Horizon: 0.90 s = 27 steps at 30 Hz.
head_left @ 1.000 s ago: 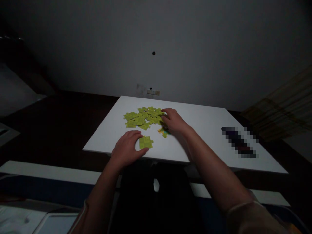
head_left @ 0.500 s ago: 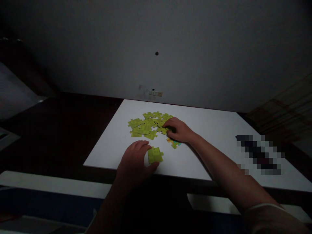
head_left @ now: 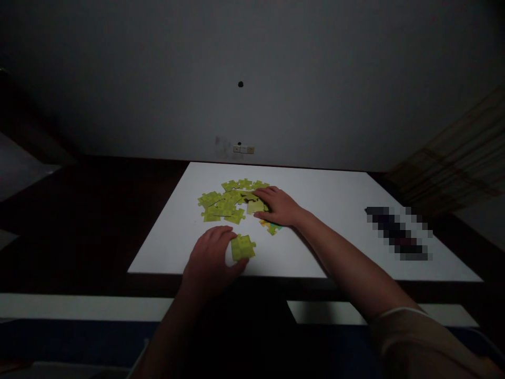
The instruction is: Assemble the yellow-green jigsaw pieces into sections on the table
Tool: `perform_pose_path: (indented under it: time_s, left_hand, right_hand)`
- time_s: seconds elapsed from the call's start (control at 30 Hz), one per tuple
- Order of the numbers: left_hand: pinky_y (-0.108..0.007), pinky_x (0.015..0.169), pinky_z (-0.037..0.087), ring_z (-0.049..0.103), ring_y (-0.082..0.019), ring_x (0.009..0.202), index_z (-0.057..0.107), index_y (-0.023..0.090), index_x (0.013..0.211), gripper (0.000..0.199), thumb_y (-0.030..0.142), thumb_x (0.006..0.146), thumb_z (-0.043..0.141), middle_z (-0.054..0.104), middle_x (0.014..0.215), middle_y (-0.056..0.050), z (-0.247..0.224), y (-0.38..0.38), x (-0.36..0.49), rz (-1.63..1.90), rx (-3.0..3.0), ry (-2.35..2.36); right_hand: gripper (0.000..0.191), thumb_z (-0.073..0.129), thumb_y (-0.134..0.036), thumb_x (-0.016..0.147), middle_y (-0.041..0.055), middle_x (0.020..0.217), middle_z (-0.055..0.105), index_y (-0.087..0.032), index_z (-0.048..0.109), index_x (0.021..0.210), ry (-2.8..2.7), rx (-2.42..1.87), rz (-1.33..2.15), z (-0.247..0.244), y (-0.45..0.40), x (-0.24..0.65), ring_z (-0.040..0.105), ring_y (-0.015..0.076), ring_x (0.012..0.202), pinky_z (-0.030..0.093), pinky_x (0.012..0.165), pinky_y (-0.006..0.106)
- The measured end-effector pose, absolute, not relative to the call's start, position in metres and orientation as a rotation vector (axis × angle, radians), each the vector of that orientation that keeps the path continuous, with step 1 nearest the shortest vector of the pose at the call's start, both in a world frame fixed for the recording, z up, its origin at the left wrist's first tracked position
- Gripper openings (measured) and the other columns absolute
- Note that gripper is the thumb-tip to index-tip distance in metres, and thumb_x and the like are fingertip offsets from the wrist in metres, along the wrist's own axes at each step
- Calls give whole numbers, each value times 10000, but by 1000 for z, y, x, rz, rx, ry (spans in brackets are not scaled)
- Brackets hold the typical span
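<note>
The room is dim, with the grey wall (head_left: 158, 79) darkening toward the corners and the floor (head_left: 118, 210) sunk nearly to black, while the white tabletop (head_left: 327, 200) reads brightest. Light seems to fall from above, leaving soft shadow beneath the right hand (head_left: 281, 206). Wide-angle stretch slants the striped curtain (head_left: 453, 145), and coarse pixelation masks a dark object (head_left: 396, 231).

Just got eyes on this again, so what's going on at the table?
A person has both hands at a white table with jigsaw pieces on it. The left hand holds a single green piece between thumb and fingers near the front edge. The right hand is at the right side of a loose, overlapping green pile; its exact grip is unclear. A multicoloured patch shows just below that hand.
</note>
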<state>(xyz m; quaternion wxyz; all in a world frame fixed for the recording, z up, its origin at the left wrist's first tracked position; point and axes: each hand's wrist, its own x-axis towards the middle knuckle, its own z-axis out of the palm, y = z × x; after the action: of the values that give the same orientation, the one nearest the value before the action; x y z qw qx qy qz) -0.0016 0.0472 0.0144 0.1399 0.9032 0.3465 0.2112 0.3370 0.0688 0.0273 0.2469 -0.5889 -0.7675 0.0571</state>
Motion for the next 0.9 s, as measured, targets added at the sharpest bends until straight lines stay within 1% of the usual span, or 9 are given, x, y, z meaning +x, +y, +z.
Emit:
perform_pose_path:
  time_s: [0.13, 0.23, 0.33, 0.4, 0.43, 0.57, 0.67, 0.77, 0.9]
  left_hand:
    - [-704, 1305, 611, 737, -446, 1499, 784, 308, 1377, 472, 478, 961, 928, 807, 1566, -143, 15, 48, -1, 613, 2618, 1025]
    - [-696, 1300, 622, 745, -435, 1499, 798, 311, 1373, 468, 473, 953, 928, 812, 1571, -130, 17, 46, -1, 616, 2603, 1047]
    - [-682, 1305, 629, 744, -437, 1514, 815, 315, 1364, 453, 467, 951, 925, 812, 1582, -126, 21, 44, 0, 613, 2593, 1072]
    - [-676, 1304, 634, 750, -441, 1511, 828, 323, 1346, 431, 452, 947, 929, 817, 1580, -123, 23, 42, 0, 617, 2584, 1084]
    - [-672, 1302, 636, 754, -439, 1506, 831, 322, 1340, 424, 443, 946, 930, 819, 1578, -121, 24, 41, 0, 621, 2577, 1090]
    - [-653, 1299, 638, 762, -420, 1496, 830, 321, 1338, 414, 438, 951, 917, 825, 1577, -105, 27, 39, 0, 635, 2556, 1118]
    - [-640, 1292, 644, 771, -410, 1480, 835, 330, 1330, 408, 453, 946, 903, 830, 1567, -100, 28, 39, 0, 626, 2559, 1126]
    - [-611, 1311, 630, 761, -401, 1495, 826, 293, 1352, 433, 481, 964, 866, 825, 1585, -101, 30, 38, -1, 595, 2558, 1138]
    - [-579, 1326, 614, 751, -399, 1506, 814, 261, 1365, 451, 491, 979, 848, 819, 1599, -111, 32, 37, -1, 586, 2550, 1144]
  right_hand:
    - [688, 964, -429, 902, 140, 1598, 829, -279, 822, 1559, -2059, -1644, 202, 27, 72, 343, 751, 409, 1468, 544, 1321, 611]
    - [715, 970, -357, 813, 151, 1529, 848, -242, 844, 1507, -1938, -1599, 324, 25, 75, 352, 788, 377, 1372, 593, 1257, 557]
    - [577, 896, -339, 814, 88, 1178, 898, -215, 881, 1377, -1758, -1551, 490, 24, 80, 362, 812, 287, 1026, 664, 1003, 445]
    - [448, 844, -366, 817, 31, 930, 844, -206, 901, 1231, -1641, -1526, 582, 23, 84, 368, 738, 235, 821, 623, 828, 375]
    - [392, 824, -389, 810, 18, 863, 816, -208, 902, 1148, -1592, -1507, 614, 23, 85, 371, 708, 222, 775, 594, 783, 357]
    - [324, 797, -476, 743, 33, 873, 826, -235, 864, 948, -1433, -1430, 667, 20, 92, 379, 702, 234, 803, 557, 762, 352]
    - [318, 753, -487, 708, 48, 904, 834, -249, 828, 905, -1248, -1439, 625, 15, 99, 387, 711, 261, 838, 564, 773, 369]
    - [297, 700, -470, 698, 63, 919, 836, -256, 793, 881, -1050, -1465, 505, 9, 104, 399, 724, 286, 875, 584, 810, 389]
    - [264, 656, -419, 745, 82, 952, 851, -250, 801, 886, -926, -1578, 359, 6, 105, 414, 744, 300, 910, 594, 849, 402]
